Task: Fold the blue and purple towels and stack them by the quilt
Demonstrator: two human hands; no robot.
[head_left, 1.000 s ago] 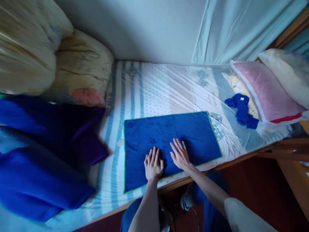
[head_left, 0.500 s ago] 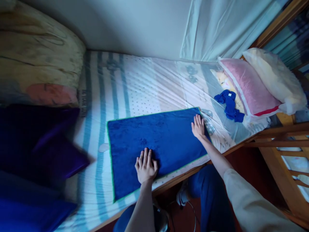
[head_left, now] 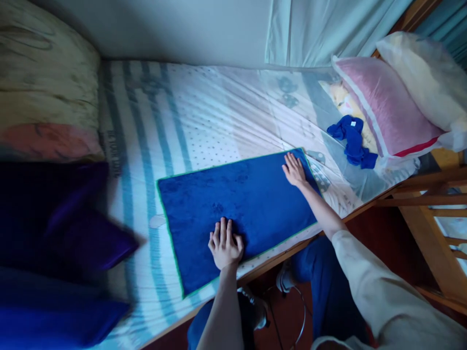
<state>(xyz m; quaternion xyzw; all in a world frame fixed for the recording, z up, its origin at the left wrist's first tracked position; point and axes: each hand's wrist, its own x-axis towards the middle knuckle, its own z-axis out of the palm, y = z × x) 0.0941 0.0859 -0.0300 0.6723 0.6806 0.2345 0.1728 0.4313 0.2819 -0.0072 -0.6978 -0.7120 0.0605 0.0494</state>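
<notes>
Sliding out to the far corner, the right hand (head_left: 294,169) lies flat and unclenched on the blue towel (head_left: 237,204); left hand (head_left: 225,244) stays pressed flat, smoothing it wider.

My left hand (head_left: 225,245) is covering a patch of the blue towel (head_left: 233,204). The dark blue bedding (head_left: 54,253) is blurring and running off the left edge. My forearms are leaving the bottom edge. The white pillow (head_left: 426,78) is getting cut off at right.
</notes>
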